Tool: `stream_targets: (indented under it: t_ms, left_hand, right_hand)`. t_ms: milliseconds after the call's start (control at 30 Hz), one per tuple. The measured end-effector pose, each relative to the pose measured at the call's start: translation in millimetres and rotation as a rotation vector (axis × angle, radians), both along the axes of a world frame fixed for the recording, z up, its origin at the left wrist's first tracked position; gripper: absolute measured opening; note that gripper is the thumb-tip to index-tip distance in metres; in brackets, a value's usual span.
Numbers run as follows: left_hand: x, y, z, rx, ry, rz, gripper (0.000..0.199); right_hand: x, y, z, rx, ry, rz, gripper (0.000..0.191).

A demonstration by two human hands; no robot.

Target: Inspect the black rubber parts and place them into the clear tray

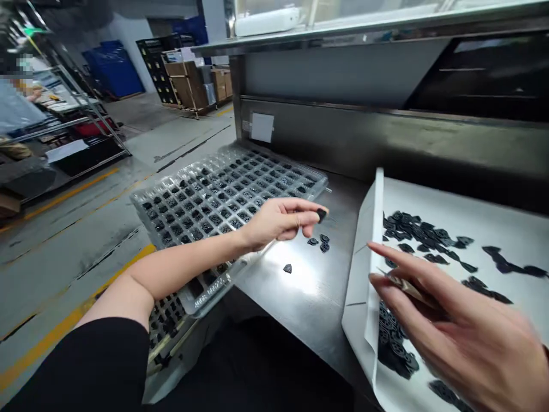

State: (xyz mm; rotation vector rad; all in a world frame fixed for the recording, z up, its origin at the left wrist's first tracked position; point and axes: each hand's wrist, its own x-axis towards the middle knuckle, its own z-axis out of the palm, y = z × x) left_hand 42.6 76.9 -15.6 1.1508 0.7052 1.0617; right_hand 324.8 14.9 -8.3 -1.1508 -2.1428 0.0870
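Observation:
My left hand [278, 222] pinches a small black plastic part [321, 215] between thumb and fingertips, above the metal bench. Beneath and behind that wrist lies a clear plastic tray [210, 293] with rows of pockets, many with black parts in them. Several loose black parts [325, 243] rest on the bench, one part [287, 268] nearer to me. Over a white box [376, 229], my right hand [467, 326] holds a thin pointed tool [403, 285]; the fingers hide most of it, so its kind is unclear. Piles of black parts [416, 229] lie in the box.
The metal bench [274, 297] has a back panel and a shelf [343, 35] above. More filled trays [165, 320] sit below the tray at left. Across the floor are a metal rack [81, 109], a person at the far left, and cardboard boxes [221, 83].

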Motion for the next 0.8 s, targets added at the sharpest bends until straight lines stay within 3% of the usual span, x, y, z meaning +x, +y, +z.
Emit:
stream_targets:
  t_ms: [100, 200, 300, 400, 500, 633, 800]
  left_hand:
    - [-31, 34, 13.9, 0.153, 0.190, 0.295, 0.037]
    - [-83, 66, 27.7, 0.229, 0.511, 0.596, 0.032]
    - [-146, 83, 35.2, 0.190, 0.682, 0.737, 0.021]
    - [-198, 86, 36.0, 0.089, 0.891, 0.793, 0.018]
    - [-225, 88, 33.6, -0.009, 1.062, 0.793, 0.025]
    - [-233, 97, 31.1, -0.090, 1.175, 0.768, 0.030]
    - [-233, 104, 29.8, -0.124, 1.176, 0.755, 0.031]
  right_hand:
    - [0, -2, -2.0, -0.020, -0.019, 0.136, 0.041]
    - [0, -1, -2.7, -0.035, -0.036, 0.169, 0.040]
    - [0, 3, -6.2, -0.021, -0.042, 0.214, 0.039]
    - [0, 6, -13.6, -0.009, -0.006, 0.254, 0.040]
    - [2, 7, -19.1, -0.074, -0.022, 0.258, 0.041]
    - [6, 7, -19.2, -0.134, -0.049, 0.240, 0.041]
    - [7, 8, -16.4, -0.134, -0.042, 0.250, 0.040]
